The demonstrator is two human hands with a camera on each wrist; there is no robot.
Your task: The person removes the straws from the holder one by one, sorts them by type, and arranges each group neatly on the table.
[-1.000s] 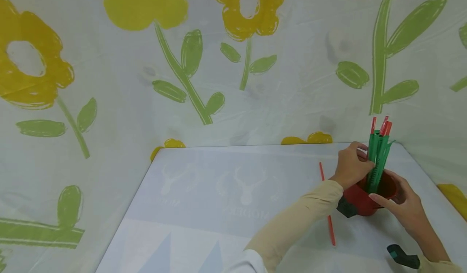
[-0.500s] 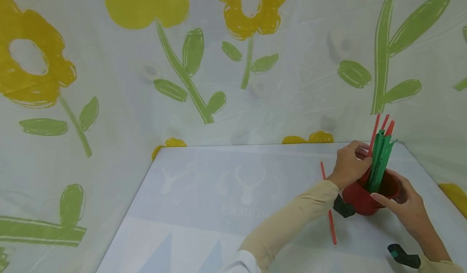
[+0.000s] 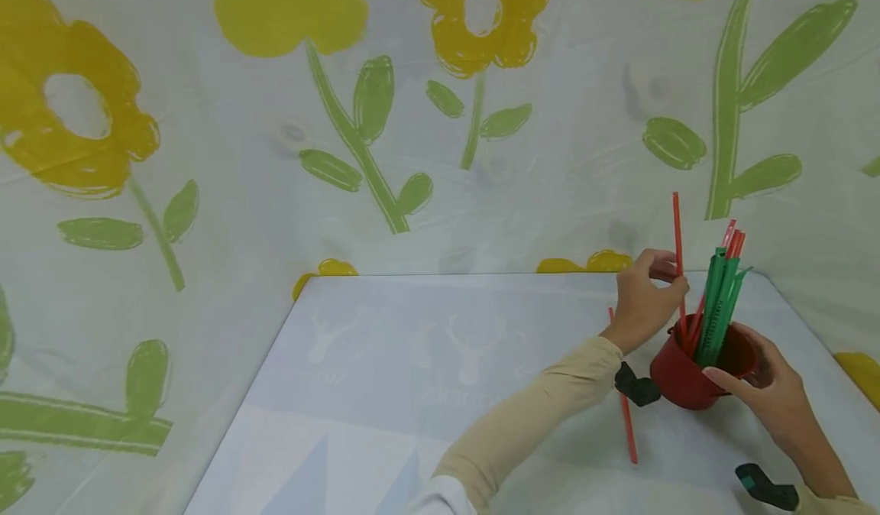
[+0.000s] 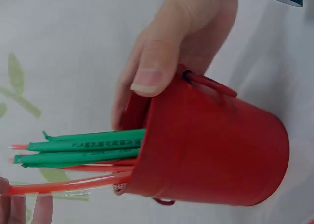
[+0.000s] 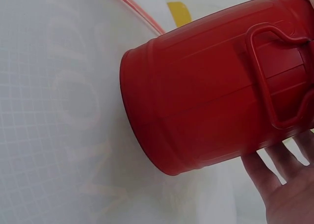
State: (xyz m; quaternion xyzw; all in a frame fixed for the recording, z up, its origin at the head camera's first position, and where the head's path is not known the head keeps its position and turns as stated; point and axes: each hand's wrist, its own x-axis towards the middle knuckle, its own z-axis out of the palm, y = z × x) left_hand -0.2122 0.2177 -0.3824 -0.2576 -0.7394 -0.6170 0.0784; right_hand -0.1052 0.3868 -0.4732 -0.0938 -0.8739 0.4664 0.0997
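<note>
In the head view, my left hand (image 3: 646,297) pinches a red straw (image 3: 677,232) between thumb and fingers. That straw stands nearly upright, its lower end inside the mouth of a small red metal pail (image 3: 677,381). My right hand (image 3: 773,385) holds the pail's right side, thumb at the rim. Several green-wrapped straws (image 3: 718,309) lean in the pail among other red straws. The left wrist view shows the pinched straw (image 4: 73,184) at the rim below the green wrappers. In the right wrist view, a wire handle (image 5: 262,71) shows on the pail's side.
Another red straw (image 3: 629,431) lies on the white table (image 3: 412,347) left of the pail, partly hidden behind the left forearm. Dark wrist devices (image 3: 763,487) show near both wrists. A flower-patterned cloth (image 3: 550,156) hangs behind the table.
My left hand has shifted left, drawing one red straw away from the green-wrapped bunch and somewhat up. My right hand stays on the pail.
</note>
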